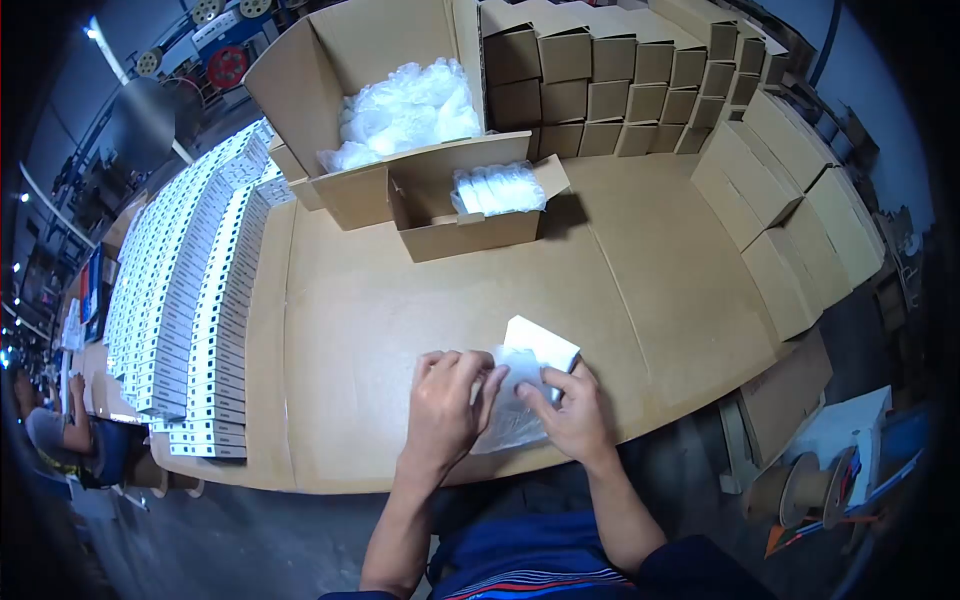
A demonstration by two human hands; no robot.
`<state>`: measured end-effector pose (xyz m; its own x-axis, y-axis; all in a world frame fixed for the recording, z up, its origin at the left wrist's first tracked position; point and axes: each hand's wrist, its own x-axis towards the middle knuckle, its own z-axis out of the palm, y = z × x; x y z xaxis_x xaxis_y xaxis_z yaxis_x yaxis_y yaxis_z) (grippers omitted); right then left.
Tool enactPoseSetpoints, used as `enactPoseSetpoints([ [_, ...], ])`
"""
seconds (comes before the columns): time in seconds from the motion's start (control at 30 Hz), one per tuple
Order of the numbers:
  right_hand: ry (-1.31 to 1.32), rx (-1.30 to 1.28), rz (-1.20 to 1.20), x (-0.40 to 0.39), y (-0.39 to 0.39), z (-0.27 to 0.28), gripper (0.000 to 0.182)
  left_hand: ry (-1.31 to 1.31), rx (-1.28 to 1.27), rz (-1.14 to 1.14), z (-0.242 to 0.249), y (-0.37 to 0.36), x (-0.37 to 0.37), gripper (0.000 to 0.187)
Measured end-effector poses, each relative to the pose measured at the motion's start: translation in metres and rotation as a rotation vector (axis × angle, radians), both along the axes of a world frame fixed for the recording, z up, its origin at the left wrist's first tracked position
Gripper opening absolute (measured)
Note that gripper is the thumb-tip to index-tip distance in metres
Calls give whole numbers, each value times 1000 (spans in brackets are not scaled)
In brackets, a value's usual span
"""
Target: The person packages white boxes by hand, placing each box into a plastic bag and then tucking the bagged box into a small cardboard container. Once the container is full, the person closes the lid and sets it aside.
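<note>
Near the table's front edge, my right hand (577,412) grips a small white box (538,341), its thumb across the near side and its fingers behind. A thin clear plastic bag (508,430) hangs over the box's lower part and down between my hands. My left hand (446,402) is closed, with thumb and forefinger pinched at the bag's upper left edge. Beyond them stands an open cardboard box (470,236) with several bagged white items (498,189) lined up inside at its right end.
A large open carton (362,208) full of clear plastic bags (410,112) stands behind. Long stacks of labelled white boxes (217,350) run along the left. Cardboard boxes (607,88) are piled at the back and right (785,270). Another person (75,430) is far left.
</note>
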<state>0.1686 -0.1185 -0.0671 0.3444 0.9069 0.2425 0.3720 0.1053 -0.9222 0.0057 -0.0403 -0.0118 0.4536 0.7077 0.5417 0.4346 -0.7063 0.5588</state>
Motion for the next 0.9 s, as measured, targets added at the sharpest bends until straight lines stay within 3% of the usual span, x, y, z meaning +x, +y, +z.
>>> enactPoseSetpoints([
  [0.07,-106,-73,107,11,-6,16,21,6,-154,59,3,5,-5,17],
  [0.1,-101,-50,139,13,-8,18,21,12,-62,34,4,12,-7,15],
  [0.2,-65,-134,157,13,-14,24,22,-410,-692,11,6,15,-7,16],
  [0.23,-57,-115,132,12,-15,23,22,-475,-566,-38,-4,21,-10,18],
  [0.27,-49,-97,107,11,-16,21,23,-599,-658,-33,-4,21,-11,23],
  [0.33,-4,-59,59,10,-16,12,24,-924,-597,8,-30,29,-19,40],
  [0.43,92,-39,2,10,-15,-9,25,-924,-496,-12,-52,22,-24,60],
  [0.47,113,-48,-5,10,-14,-11,25,-995,-810,-109,-64,10,-31,77],
  [0.53,126,-39,-2,9,-11,-16,25,-831,-1014,-221,-50,-9,-24,80],
  [0.63,132,-40,47,9,-9,-20,22,-563,-1013,-195,-43,-9,-16,76],
  [0.73,99,-99,98,11,-11,-13,18,-602,-980,-118,-43,-12,-8,65],
  [0.8,-46,-73,76,14,-11,1,20,-583,-809,-96,-49,-14,-7,58],
  [0.83,72,77,66,13,-10,-9,21,-569,-750,-87,-55,-16,-9,58],
  [0.9,212,65,89,27,-11,8,22,-467,-610,-62,-62,-19,-15,58],
])
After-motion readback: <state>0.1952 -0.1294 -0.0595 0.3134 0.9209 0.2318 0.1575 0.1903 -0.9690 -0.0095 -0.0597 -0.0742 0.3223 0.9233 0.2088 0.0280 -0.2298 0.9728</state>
